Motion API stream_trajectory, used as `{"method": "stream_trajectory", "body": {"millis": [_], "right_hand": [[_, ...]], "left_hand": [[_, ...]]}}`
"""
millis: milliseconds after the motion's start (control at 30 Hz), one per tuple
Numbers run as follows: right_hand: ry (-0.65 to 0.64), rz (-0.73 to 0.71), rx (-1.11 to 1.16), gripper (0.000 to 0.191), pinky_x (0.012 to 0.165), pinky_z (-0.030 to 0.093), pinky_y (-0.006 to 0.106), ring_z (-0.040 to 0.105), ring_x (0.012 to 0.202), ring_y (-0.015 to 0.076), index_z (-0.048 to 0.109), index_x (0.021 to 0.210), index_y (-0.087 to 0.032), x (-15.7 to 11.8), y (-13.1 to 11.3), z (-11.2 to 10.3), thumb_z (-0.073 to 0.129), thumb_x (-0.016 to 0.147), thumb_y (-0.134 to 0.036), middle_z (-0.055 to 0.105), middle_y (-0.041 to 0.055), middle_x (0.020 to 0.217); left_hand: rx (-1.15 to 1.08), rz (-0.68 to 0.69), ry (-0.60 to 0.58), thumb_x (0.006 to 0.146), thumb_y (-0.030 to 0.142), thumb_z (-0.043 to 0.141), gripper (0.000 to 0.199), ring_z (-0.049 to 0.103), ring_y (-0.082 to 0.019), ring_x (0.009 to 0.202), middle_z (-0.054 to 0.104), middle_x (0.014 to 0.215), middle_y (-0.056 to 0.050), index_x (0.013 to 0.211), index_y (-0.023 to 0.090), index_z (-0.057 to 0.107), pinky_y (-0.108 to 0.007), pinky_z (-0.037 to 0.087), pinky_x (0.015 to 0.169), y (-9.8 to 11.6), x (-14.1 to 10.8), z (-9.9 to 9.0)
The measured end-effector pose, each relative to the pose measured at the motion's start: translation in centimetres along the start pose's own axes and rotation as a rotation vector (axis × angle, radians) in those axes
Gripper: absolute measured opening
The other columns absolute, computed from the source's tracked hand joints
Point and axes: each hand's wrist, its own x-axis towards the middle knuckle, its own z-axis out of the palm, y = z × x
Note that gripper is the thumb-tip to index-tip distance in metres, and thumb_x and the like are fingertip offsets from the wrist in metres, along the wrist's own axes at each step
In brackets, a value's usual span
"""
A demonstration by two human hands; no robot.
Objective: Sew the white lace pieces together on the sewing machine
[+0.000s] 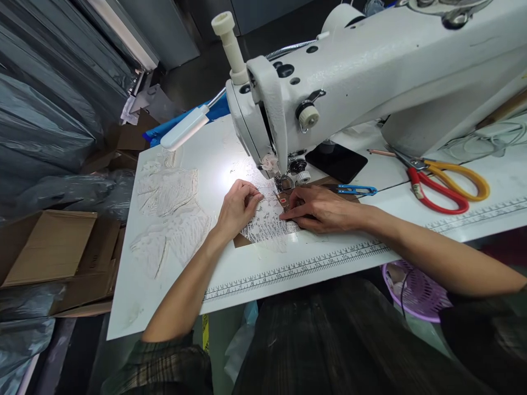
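A piece of white lace fabric (265, 222) lies under the presser foot (283, 184) of a white sewing machine (346, 71). My left hand (241, 206) is at the lace's left edge, thumb and forefinger pinched on it. On the right side of the lace, beside the presser foot, my right hand (317, 208) rests with its fingers bent and the fingertips pressing the fabric down. Part of the lace is hidden beneath both hands. More lace pieces (171, 208) lie loosely spread on the table to the left.
Right of my hands are blue thread snips (356, 190), a black phone (336, 161) and scissors with red and yellow handles (442, 184). A ruler strip (288, 272) runs along the table's front edge. Cardboard boxes (51, 247) stand left; a purple basket (424, 296) sits below.
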Motion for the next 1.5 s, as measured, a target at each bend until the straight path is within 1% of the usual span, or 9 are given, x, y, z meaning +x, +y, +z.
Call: {"method": "stream_trajectory", "body": {"millis": [367, 467, 533, 633, 700, 867, 1067, 1367, 1500], "right_hand": [[0.002, 0.014, 0.007, 0.031, 0.084, 0.045, 0.038, 0.056, 0.095, 0.0230, 0.073, 0.119, -0.027, -0.1, -0.1, 0.1, 0.056, 0.093, -0.025, 0.063, 0.0101, 0.106], [-0.004, 0.015, 0.003, 0.032, 0.085, 0.045, 0.038, 0.056, 0.095, 0.0230, 0.072, 0.121, -0.027, -0.1, -0.1, 0.0, 0.056, 0.094, -0.026, 0.062, 0.0103, 0.106], [-0.006, 0.016, 0.000, 0.032, 0.084, 0.045, 0.037, 0.056, 0.095, 0.0228, 0.072, 0.121, -0.027, -0.1, -0.1, 0.0, 0.056, 0.093, -0.025, 0.062, 0.0102, 0.105], [-0.012, 0.020, -0.010, 0.033, 0.083, 0.045, 0.037, 0.056, 0.094, 0.0226, 0.073, 0.120, -0.027, 0.0, -0.1, 0.0, 0.056, 0.092, -0.023, 0.062, 0.0100, 0.105], [-0.012, 0.019, -0.018, 0.034, 0.083, 0.045, 0.036, 0.056, 0.093, 0.0224, 0.073, 0.120, -0.027, 0.0, -0.1, 0.0, 0.056, 0.091, -0.022, 0.062, 0.0100, 0.105], [-0.009, 0.006, -0.020, 0.034, 0.082, 0.046, 0.036, 0.055, 0.092, 0.0221, 0.072, 0.121, -0.027, 0.0, -0.1, -0.1, 0.056, 0.091, -0.021, 0.062, 0.0097, 0.104], [-0.016, 0.016, -0.039, 0.033, 0.083, 0.046, 0.039, 0.055, 0.095, 0.0233, 0.072, 0.121, -0.026, -0.1, -0.1, 0.0, 0.057, 0.092, -0.022, 0.061, 0.0102, 0.105], [0.018, 0.073, -0.155, 0.033, 0.076, 0.050, 0.038, 0.055, 0.089, 0.0229, 0.070, 0.121, -0.021, -0.1, -0.5, 0.1, 0.048, 0.098, -0.025, 0.057, 0.0135, 0.108], [0.038, 0.106, -0.179, 0.035, 0.074, 0.051, 0.036, 0.056, 0.088, 0.0215, 0.068, 0.125, -0.021, -0.1, -0.4, 0.2, 0.046, 0.098, -0.024, 0.056, 0.0132, 0.111]], "left_hand": [[0.023, 0.078, 0.121, 0.091, 0.027, 0.063, 0.013, 0.059, -0.015, 0.077, 0.062, 0.099, -0.005, 0.081, 0.018, 0.064, -0.028, 0.048, 0.061, -0.5, 0.1, 1.0], [0.133, 0.252, 0.223, 0.093, 0.026, 0.061, 0.010, 0.061, -0.017, 0.083, 0.063, 0.100, -0.007, 0.093, 0.017, 0.065, -0.031, 0.053, 0.064, -0.8, 0.0, 0.9], [0.199, 0.456, 0.225, 0.094, 0.022, 0.059, 0.007, 0.062, -0.017, 0.084, 0.065, 0.096, -0.007, 0.096, 0.017, 0.064, -0.032, 0.056, 0.067, -1.0, -0.1, 0.6], [0.253, 0.751, 0.060, 0.094, 0.017, 0.058, 0.011, 0.064, -0.018, 0.086, 0.068, 0.099, -0.010, 0.104, 0.016, 0.061, -0.033, 0.058, 0.072, -1.0, -0.3, 0.2], [0.299, 0.813, -0.047, 0.095, 0.020, 0.056, 0.020, 0.065, -0.021, 0.093, 0.067, 0.106, -0.013, 0.114, 0.014, 0.059, -0.037, 0.058, 0.077, -1.0, -0.4, 0.1], [0.409, 0.747, -0.157, 0.097, 0.031, 0.052, 0.033, 0.062, -0.028, 0.102, 0.063, 0.117, -0.019, 0.124, 0.010, 0.054, -0.047, 0.055, 0.085, -0.6, -0.4, 0.0], [0.518, 0.717, -0.265, 0.098, 0.035, 0.046, 0.043, 0.060, -0.032, 0.106, 0.060, 0.129, -0.023, 0.129, 0.006, 0.054, -0.049, 0.051, 0.087, 0.1, -0.6, -0.2], [0.750, 0.561, -0.253, 0.102, 0.035, 0.037, 0.047, 0.059, -0.034, 0.102, 0.056, 0.138, -0.023, 0.129, 0.003, 0.058, -0.049, 0.044, 0.083, 2.2, -0.2, 0.7], [0.718, 0.489, -0.201, 0.102, 0.034, 0.034, 0.046, 0.058, -0.032, 0.105, 0.054, 0.144, -0.019, 0.131, 0.006, 0.058, -0.048, 0.042, 0.085, 2.0, -0.1, 1.1]]}}
